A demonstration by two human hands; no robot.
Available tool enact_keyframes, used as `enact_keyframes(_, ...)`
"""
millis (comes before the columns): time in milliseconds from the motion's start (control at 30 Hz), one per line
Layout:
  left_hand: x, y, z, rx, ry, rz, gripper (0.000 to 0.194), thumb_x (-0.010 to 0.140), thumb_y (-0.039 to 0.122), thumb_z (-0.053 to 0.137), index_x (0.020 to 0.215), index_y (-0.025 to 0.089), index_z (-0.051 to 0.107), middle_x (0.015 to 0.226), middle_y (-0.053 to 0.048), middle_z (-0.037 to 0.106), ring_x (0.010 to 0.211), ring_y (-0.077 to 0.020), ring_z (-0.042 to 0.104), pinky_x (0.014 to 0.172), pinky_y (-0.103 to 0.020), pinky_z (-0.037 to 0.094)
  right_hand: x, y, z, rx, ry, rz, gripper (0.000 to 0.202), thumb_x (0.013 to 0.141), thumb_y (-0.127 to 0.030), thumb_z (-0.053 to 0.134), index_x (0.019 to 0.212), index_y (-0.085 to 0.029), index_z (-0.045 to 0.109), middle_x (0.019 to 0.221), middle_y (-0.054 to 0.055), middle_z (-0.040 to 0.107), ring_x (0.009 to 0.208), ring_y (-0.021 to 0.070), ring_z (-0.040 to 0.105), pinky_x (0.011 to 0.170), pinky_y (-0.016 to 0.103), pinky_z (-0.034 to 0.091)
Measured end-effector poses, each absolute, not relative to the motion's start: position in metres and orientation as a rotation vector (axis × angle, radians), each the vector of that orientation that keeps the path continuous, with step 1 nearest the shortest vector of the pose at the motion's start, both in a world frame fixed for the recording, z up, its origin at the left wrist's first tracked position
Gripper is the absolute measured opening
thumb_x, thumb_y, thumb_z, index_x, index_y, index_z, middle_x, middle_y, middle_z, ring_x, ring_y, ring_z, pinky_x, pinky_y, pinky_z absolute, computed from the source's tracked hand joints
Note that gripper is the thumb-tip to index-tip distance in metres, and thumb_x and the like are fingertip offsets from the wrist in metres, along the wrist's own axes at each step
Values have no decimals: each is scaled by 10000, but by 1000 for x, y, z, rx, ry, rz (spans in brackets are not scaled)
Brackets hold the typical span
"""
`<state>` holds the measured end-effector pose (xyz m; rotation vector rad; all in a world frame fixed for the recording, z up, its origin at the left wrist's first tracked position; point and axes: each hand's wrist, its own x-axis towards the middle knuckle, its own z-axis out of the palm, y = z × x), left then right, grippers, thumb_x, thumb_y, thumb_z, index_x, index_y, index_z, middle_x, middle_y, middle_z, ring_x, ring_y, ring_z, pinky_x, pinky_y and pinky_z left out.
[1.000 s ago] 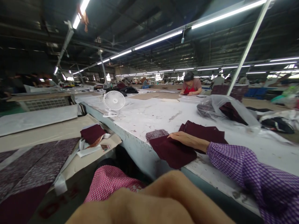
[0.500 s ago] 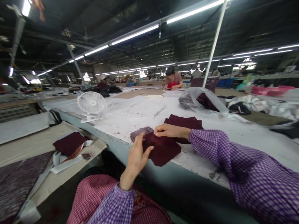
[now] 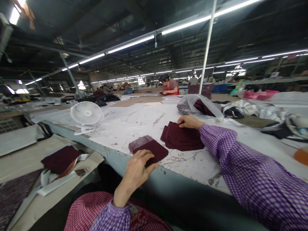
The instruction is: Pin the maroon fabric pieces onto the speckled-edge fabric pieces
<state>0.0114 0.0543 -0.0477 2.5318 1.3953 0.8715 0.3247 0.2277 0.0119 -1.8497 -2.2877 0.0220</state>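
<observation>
White worktable (image 3: 120, 118) in a lamplit hall. Nearest, the left hand (image 3: 134, 168), thumb and fingers spread, touches a maroon and speckled fabric piece (image 3: 155, 150) by the table's edge. Beyond, the right hand (image 3: 190, 122) narrows at the far rim of layered maroon fabric panels (image 3: 184, 139); whether it pinches, one cannot tell. The cloth appears light, limp, prone to slide, best held by an edge. Behind, a translucent plastic bag (image 3: 187, 104) limits reach; a person (image 3: 170, 86) bends farther off.

Your maroon pieces (image 3: 184, 137) lie flat, loosely stacked (edges uneven) at one o'clock; your two-tone piece (image 3: 154, 150) lies nearer.
</observation>
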Motion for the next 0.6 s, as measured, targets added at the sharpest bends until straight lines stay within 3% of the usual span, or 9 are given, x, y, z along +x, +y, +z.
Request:
enact_keyframes(133, 7, 59, -48, 2395, 1369, 942, 271, 897, 355, 475, 919, 220, 708, 1079, -52, 687, 1069, -222, 588, 930, -359, 441, 322, 231, 9, -1825, -2321, -9, 307, 770, -273, 616, 1069, -230, 674, 1084, 27, 679, 989, 209, 611, 812, 262, 452)
enact_keyframes(333, 12, 63, -43, 2227, 1644, 999, 244, 878, 284, 440, 865, 204, 670, 871, -40, 705, 821, -207, 639, 722, -315, 454, 317, 228, 2, -1892, -2314, -122, 227, 816, -310, 574, 989, -232, 697, 1008, 37, 694, 927, 198, 623, 752, 252, 448)
enact_keyframes(467, 23, 59, -39, 2416, 1689, 872, 148, 840, 292, 520, 871, 220, 646, 945, -48, 682, 916, -241, 613, 724, -318, 436, 314, 221, -7, -1954, -2271, -310, 471, 745, -411, 681, 1167, -213, 620, 1212, 121, 595, 1105, 307, 525, 922, 410, 378)
enact_keyframes(600, 26, 63, -41, 2305, 1813, 963, 174, 857, 267, 470, 823, 222, 634, 835, -41, 676, 821, -226, 620, 657, -297, 416, 311, 216, -6, -1897, -2247, -557, 582, 719, -355, 713, 1257, -212, 544, 1355, 137, 474, 1218, 352, 406, 1011, 494, 243)
